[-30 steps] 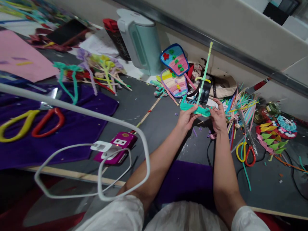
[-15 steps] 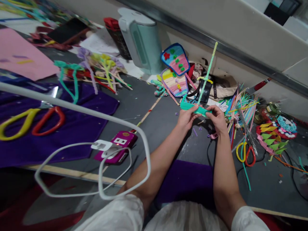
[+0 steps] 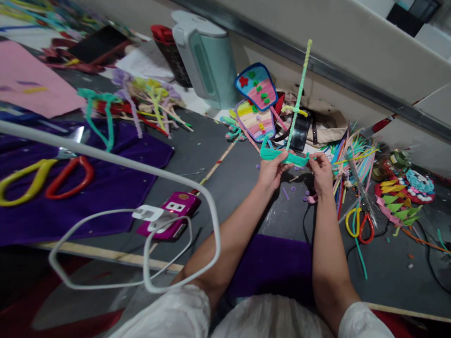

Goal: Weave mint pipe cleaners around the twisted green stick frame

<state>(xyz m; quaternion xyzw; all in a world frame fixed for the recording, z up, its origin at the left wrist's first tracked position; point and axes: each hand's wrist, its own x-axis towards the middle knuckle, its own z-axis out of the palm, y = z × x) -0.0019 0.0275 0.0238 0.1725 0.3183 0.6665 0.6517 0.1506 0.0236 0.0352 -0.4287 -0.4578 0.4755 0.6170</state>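
A turquoise pipe-cleaner piece (image 3: 268,154), long and boat-like with a raised end at left, is pinched near its middle by my left hand (image 3: 270,172). From it rises a pale green twisted pipe-cleaner stem (image 3: 299,84) with a yellow tip and a short yellow crosspiece (image 3: 289,109). My right hand (image 3: 322,171) is closed at the turquoise piece's right end, thumb and fingertips together on its tip. Behind the stem lie two wrapped, colourful panels (image 3: 260,87) with small flowers on them.
Scissors (image 3: 360,225) and a bundle of pipe cleaners (image 3: 361,159) lie right of my hands. A pale green kettle (image 3: 214,65) stands at the back. On the left are larger scissors (image 3: 52,176), a magenta power strip (image 3: 185,206) and a looping white cable (image 3: 176,174).
The turquoise piece and its stem have shifted slightly left, and the stem stands higher in view. My right hand has moved a little right, toward the piece's end.
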